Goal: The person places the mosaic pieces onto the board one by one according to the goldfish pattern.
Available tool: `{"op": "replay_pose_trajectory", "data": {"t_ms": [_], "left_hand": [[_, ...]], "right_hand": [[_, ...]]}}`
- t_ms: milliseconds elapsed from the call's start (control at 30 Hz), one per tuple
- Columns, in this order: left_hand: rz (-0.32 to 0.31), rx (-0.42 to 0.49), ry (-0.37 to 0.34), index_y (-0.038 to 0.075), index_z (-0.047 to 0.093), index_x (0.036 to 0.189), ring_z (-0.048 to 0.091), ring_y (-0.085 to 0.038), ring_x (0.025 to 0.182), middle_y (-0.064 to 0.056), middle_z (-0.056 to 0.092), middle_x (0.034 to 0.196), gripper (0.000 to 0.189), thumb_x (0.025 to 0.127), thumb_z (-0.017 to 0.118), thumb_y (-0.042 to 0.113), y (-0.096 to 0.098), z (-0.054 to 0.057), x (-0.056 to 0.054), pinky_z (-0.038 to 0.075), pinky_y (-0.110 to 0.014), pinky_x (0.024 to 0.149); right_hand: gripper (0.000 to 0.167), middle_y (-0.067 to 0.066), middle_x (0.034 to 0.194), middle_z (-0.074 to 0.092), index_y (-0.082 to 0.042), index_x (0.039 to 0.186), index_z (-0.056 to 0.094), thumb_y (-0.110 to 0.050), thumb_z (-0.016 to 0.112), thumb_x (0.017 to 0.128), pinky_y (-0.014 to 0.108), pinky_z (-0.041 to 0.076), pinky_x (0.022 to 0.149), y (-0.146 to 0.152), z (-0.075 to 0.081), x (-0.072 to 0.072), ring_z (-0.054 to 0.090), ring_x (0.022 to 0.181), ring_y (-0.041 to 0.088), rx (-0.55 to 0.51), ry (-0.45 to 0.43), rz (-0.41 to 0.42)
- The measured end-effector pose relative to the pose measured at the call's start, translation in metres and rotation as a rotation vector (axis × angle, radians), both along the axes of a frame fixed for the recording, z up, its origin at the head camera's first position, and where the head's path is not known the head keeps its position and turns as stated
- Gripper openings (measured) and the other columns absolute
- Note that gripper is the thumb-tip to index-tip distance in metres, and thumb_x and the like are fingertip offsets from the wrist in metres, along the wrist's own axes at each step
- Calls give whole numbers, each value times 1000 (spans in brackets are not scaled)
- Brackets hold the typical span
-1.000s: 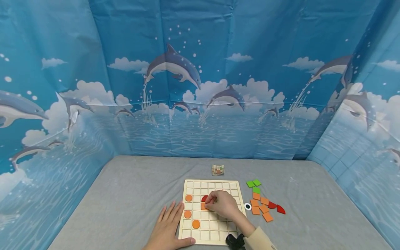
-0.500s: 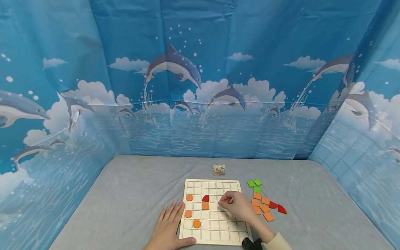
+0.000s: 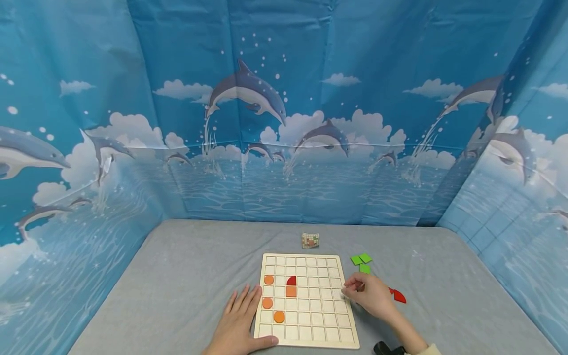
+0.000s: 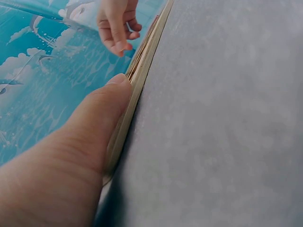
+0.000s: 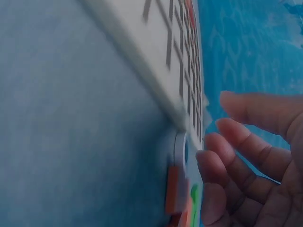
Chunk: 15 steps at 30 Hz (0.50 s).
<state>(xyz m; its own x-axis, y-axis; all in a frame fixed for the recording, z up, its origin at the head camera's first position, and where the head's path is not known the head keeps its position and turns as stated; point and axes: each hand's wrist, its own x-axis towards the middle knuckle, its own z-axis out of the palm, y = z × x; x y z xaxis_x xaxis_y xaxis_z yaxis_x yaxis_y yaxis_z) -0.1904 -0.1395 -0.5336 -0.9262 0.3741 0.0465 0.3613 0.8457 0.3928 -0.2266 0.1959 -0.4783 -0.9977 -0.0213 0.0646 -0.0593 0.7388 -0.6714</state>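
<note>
A pale wooden grid board [image 3: 317,320] lies on the table. My left hand [image 3: 237,323] rests flat along its left side, fingers straight, thumb on the near edge. On the grid sit three orange discs [image 3: 279,316], a red quarter-round piece [image 3: 291,281] and, just below that, an orange square [image 3: 291,292]. My right hand [image 3: 372,297] hovers at the board's right edge with loosely bent fingers. In the right wrist view its thumb and fingers [image 5: 251,106] are apart with nothing between them. Below them show a white ring [image 5: 179,150] and orange pieces [image 5: 172,191], which the hand hides in the head view.
Green squares [image 3: 365,269] lie right of the board, and a red piece [image 3: 400,296] pokes out beyond my right hand. A small printed card [image 3: 310,240] lies behind the board. A dolphin-print curtain [image 3: 284,187] closes off the back and sides.
My right hand has moved right, from the orange square on the grid to the board's right edge, uncovering the grid and covering the loose orange pieces. The left hand stays put.
</note>
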Motion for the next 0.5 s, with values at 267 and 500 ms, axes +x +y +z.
{"op": "replay_pose_trajectory", "data": {"t_ms": [267,500], "left_hand": [[6,5,-1,8,23,152,13,-30,142,-9,25,154,117,68,47,86,0,-1,0,7,-52,111],[3,-4,7,8,23,152,13,-30,142,-9,26,153,116,69,47,86,-1,-1,0,7,-52,111]], "right_hand": [[22,-4,71,56,-10,85,68,-18,83,72,26,40,53,21,-2,4,50,64,13,25,-34,-32],[23,-3,70,53,-9,84,67,-18,84,71,28,37,55,30,-5,4,46,64,14,93,-55,-36]]}}
